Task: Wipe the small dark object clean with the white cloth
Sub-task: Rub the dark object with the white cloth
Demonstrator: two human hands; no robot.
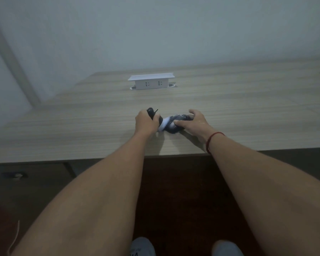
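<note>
My left hand (145, 122) is closed around a small dark object (151, 113), whose rounded top and a thin strap stick out above my fist. Beside it, my right hand (194, 122) presses on a bunched cloth (171, 123) that is white at its left end and dark grey where my thumb and fingers grip it. The cloth's white end touches the lower part of the dark object near my left hand. Both rest on the wooden table (81, 126), near its front edge.
A white pop-up socket box (151, 81) stands at the back of the table. The grey wall rises behind it. The table's front edge (100, 160) runs under my forearms, with dark floor and my shoes (142, 246) below. A red string circles my right wrist (213, 139).
</note>
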